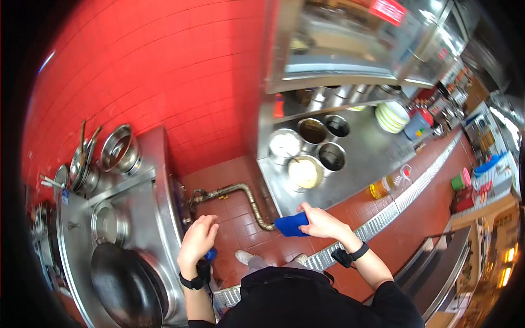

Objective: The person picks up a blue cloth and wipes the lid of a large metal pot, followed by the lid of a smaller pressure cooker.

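While the right hand (pixel 322 221) gripped a blue cloth (pixel 291 224) at the tabletop (pixel 361 158) edge, wiping looked barely begun; left hand (pixel 198 239) fingers curled loosely.

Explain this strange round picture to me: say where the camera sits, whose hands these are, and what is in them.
The camera is worn on a person's head and looks down with a very wide lens, so the kitchen bends into a circle. Both hands belong to that person. The right hand has its grip closed on a blue folded cloth at the edge of the stainless steel counter, which carries round metal pots and a stack of plates. The left hand is beside the steel wok station, with something small and blue just under it; whether it is gripped is unclear. A black wok sits there.
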The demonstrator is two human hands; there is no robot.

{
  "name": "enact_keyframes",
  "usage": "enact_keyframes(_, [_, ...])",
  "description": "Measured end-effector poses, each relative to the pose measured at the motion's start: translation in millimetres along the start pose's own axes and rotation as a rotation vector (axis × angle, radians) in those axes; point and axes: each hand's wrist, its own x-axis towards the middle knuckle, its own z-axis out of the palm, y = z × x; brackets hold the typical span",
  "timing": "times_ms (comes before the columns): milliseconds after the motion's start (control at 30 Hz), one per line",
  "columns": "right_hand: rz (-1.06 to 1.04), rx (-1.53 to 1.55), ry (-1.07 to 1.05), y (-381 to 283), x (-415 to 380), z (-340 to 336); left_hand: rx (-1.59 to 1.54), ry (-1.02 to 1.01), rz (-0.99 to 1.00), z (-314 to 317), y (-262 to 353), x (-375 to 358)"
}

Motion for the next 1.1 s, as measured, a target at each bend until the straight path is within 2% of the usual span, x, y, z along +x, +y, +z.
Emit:
enact_keyframes(167, [0.167,0.027,0.104,99,-114,-43,-0.009,0.021,0.107,55,83,18])
enact_keyframes(233, [0.121,0.02,0.275,138,-156,-56,0.009,-0.054,0.131,77,117,27])
enact_keyframes(300, [0.287,0.079,0.345,166,-199,-68,-0.038,-0.104,0.198,109,135,46])
enact_keyframes(367, [0.329,0.079,0.458,180,-240,-80,0.044,-0.176,0.34,136,167,67])
enact_keyframes(433, [0.38,0.084,0.546,191,-276,-94,0.037,-0.316,0.257,157,218,88])
enact_keyframes(500, [0.464,0.157,0.67,209,-302,-104,-0.011,-0.333,0.419,197,244,119])
enact_keyframes(567, [0.486,0.204,0.759,230,-316,-115,-0.013,-0.371,0.535,226,294,140])
enact_keyframes(633, [0.621,0.253,0.899,242,-324,-123,0.017,-0.446,0.621,255,348,154])
enact_keyframes(700, [0.631,0.261,0.971,266,-324,-129,-0.064,-0.547,0.763,284,400,163])
enact_keyframes(733, [0.626,0.34,1.035,271,-321,-139,-0.105,-0.581,0.838,301,422,170])
enact_keyframes(767, [0.618,0.416,1.101,278,-316,-149,-0.132,-0.528,0.997,336,428,184])
enact_keyframes(833, [0.625,0.471,1.113,305,-307,-170,-0.114,-0.677,0.986,369,467,197])
enact_keyframes(867, [0.606,0.6,1.14,319,-301,-183,-0.112,-0.683,1.001,387,486,207])
enact_keyframes(933, [0.542,0.877,1.211,346,-290,-206,-0.182,-0.731,1.154,421,518,222])
enact_keyframes(1033, [0.451,1.318,1.32,376,-273,-255,-0.177,-0.724,1.221,463,574,246])
enact_keyframes(1067, [0.455,1.348,1.29,394,-275,-272,-0.168,-0.753,1.225,472,594,256])
enact_keyframes(1100, [0.459,1.376,1.257,411,-278,-288,-0.159,-0.687,1.222,480,614,266])
